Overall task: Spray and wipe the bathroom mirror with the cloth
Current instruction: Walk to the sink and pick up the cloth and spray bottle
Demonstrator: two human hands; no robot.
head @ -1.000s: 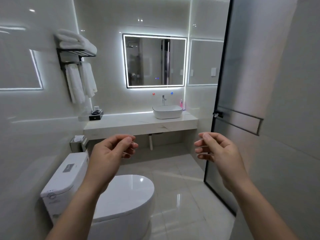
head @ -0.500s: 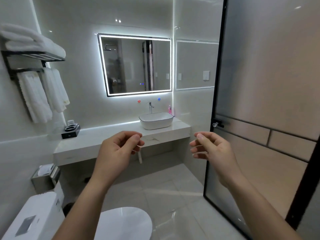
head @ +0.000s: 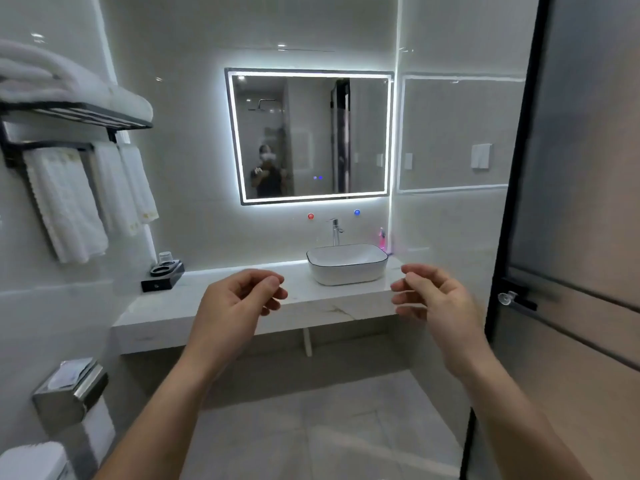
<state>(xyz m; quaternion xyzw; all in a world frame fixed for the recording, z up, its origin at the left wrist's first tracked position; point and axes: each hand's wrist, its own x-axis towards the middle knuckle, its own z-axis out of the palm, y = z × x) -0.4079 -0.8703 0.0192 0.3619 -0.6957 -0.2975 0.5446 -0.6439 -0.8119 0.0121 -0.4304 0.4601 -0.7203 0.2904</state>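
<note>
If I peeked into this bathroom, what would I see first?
The glowing mirror on the far wall, with bright light all round its edge. Right below it a white sink sits on the long counter. Up close, the left hand and right hand are held out empty, fingers curled, with white towels hanging at the left.

My view: glossy pale tile walls (head: 194, 168); grey tile floor (head: 311, 427); marble counter (head: 166, 306) at 12 o'clock; towel rack (head: 69, 116) at 10; frosted glass door (head: 571, 202) at 3.

Open floor before counter (head: 214, 306)
</note>
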